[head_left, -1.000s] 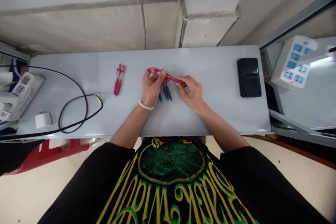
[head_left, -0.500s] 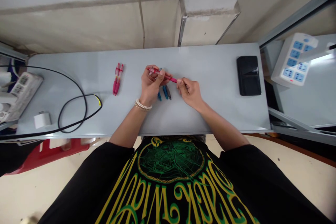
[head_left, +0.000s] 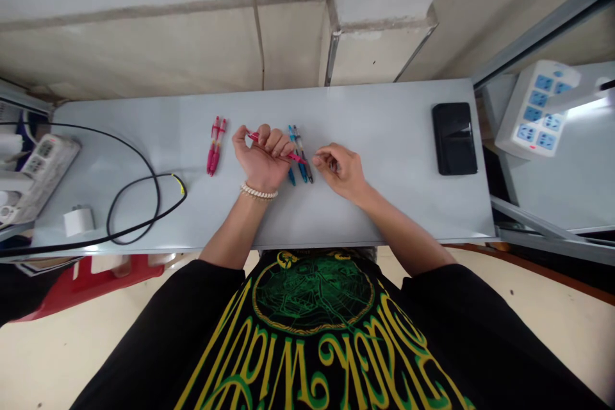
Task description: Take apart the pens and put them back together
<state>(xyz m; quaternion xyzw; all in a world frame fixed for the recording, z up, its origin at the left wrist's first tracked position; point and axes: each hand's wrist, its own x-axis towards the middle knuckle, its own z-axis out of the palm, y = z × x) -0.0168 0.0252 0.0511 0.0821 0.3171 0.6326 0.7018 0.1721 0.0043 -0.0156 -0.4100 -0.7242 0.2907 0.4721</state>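
Observation:
My left hand (head_left: 266, 157), palm turned up, has its fingers curled round a pink pen (head_left: 296, 158). One end of the pen sticks out to the right, towards my other hand; a bit of its other end shows by the thumb. My right hand (head_left: 342, 170) is closed just beyond that right end, thumb and fingers drawn together, apart from the pen. What is in it, if anything, is hidden. Between my hands, partly behind the left fingers, blue pens (head_left: 302, 172) and a dark grey pen (head_left: 309, 174) lie on the table.
Two pink pens (head_left: 216, 147) lie side by side on the grey table (head_left: 384, 115), left of my hands. At the right end is a black phone-like slab (head_left: 454, 139). A black cable (head_left: 154, 173), a white charger (head_left: 79, 221) and a power strip (head_left: 41, 170) occupy the left end.
My left hand has rolled palm up and shifted slightly left, with the pink pen in it. My right hand has come off the pen's right end.

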